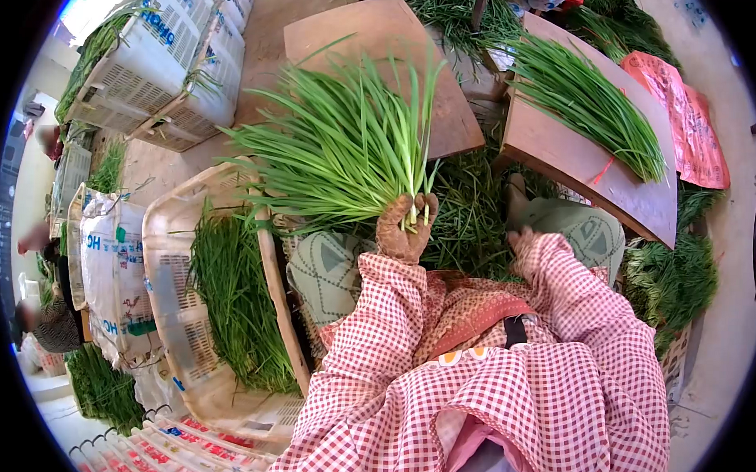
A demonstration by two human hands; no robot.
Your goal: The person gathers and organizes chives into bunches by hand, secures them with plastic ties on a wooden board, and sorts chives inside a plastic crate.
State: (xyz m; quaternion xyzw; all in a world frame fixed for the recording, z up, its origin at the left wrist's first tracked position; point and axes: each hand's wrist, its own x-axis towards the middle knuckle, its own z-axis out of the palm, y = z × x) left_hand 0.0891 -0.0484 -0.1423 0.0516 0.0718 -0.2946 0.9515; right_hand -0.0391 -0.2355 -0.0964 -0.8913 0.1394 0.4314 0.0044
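My left hand (405,230), in a soiled brown glove, is closed round the pale stem ends of a bunch of garlic chives (340,143). The long green leaves fan out forward and to the left, over a wooden board. Low by my right knee is my right hand (523,245), just past the checked cuff; its fingers show too little to tell what they do. Loose chives (466,206) lie in a heap between my legs. Another bunch of chives (591,102) rests on the right-hand board, with a thin red tie (603,171) near its stem ends.
A plastic crate (158,220) holding cut chives (238,298) stands at my left. Wooden boards (335,39) (637,199) lie ahead and right. Stacked white crates (173,37) rise at the far left. A red printed sack (690,130) lies at right. Other people (54,325) are at the left edge.
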